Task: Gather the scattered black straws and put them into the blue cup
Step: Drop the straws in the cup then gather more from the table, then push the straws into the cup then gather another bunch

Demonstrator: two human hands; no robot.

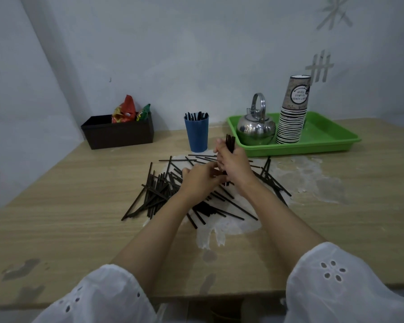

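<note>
Closest to me were the person's white eyelet sleeves, pushed up past the elbows, with both bare forearms reaching out over the wooden table. The right hand was closed around a small upright bundle of black straws, whose tips stuck up above the fingers. The left hand sat just beside it, low over the pile, with its fingertips pinched together at the lower end of that same bundle; I could not tell whether it gripped a separate straw of its own.

Beneath and around both hands lay the scattered black straws, crossing one another in a loose heap on a pale, worn patch of the tabletop. They fanned out to the left and right of the wrists.

The blue cup stood upright beyond the pile, a little left of the raised bundle, and already held several straws that poked above its rim.

To the right of it sat a green tray carrying a steel kettle and a tall stack of upturned paper cups. Away to the left, near the wall, was a dark box with colourful snack packets standing in it.
</note>
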